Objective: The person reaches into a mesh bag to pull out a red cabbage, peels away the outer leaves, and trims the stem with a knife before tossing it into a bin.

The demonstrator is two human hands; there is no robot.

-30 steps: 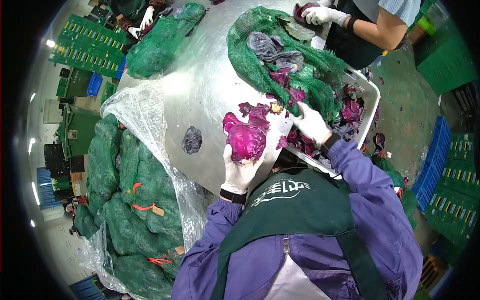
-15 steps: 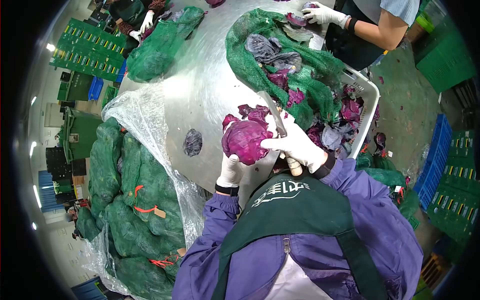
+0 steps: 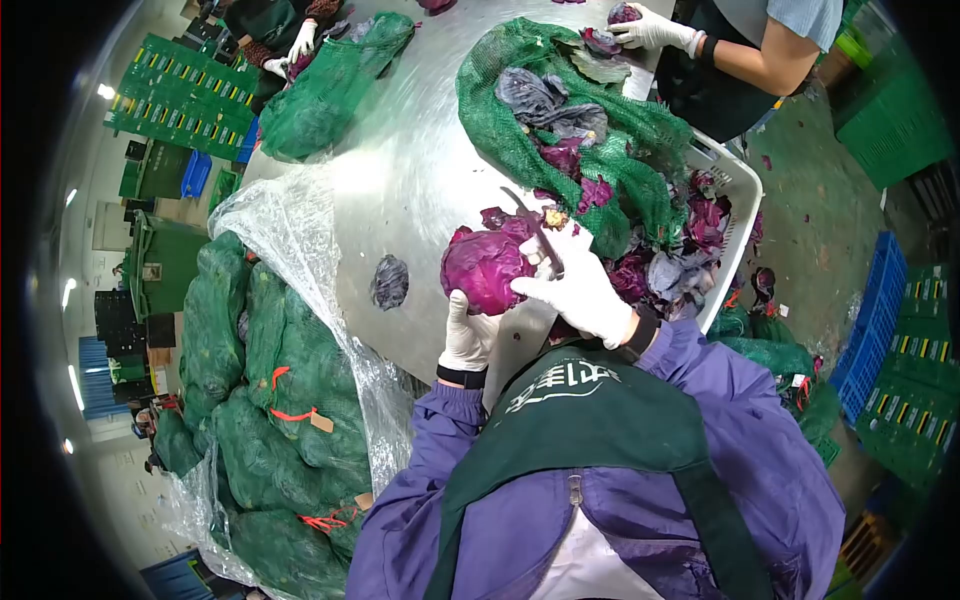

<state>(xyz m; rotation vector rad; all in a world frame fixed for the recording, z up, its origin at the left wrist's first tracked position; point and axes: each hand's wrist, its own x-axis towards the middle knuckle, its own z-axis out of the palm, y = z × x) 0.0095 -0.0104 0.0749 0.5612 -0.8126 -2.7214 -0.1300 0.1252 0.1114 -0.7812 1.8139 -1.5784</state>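
Observation:
A red cabbage (image 3: 484, 268) is held above the steel table, its glossy purple leaves facing me. My left hand (image 3: 468, 338), in a white glove, grips it from below with the thumb up its near side. My gloved right hand (image 3: 583, 292) is closed around a knife (image 3: 533, 223), the blade pointing away and up to the left by the cabbage's right side. Its handle is mostly hidden in the palm. Beyond the knife lies a small pale yellowish piece (image 3: 554, 217), with loose purple leaves (image 3: 494, 217) behind the cabbage. A dark, wilted leaf (image 3: 389, 283) lies to the left.
An open green mesh bag (image 3: 490, 130) with leaves spreads over the table beside a white crate (image 3: 742, 210) of trimmings. Full mesh bags (image 3: 265, 440) and plastic film (image 3: 290, 215) crowd the left. Co-workers' gloved hands (image 3: 650, 28) work across the steel table (image 3: 400, 180).
The cabbage has turned and shifted slightly left in my left hand. The knife blade has tilted left, closer to the cabbage, and the pale yellowish piece now shows beyond it.

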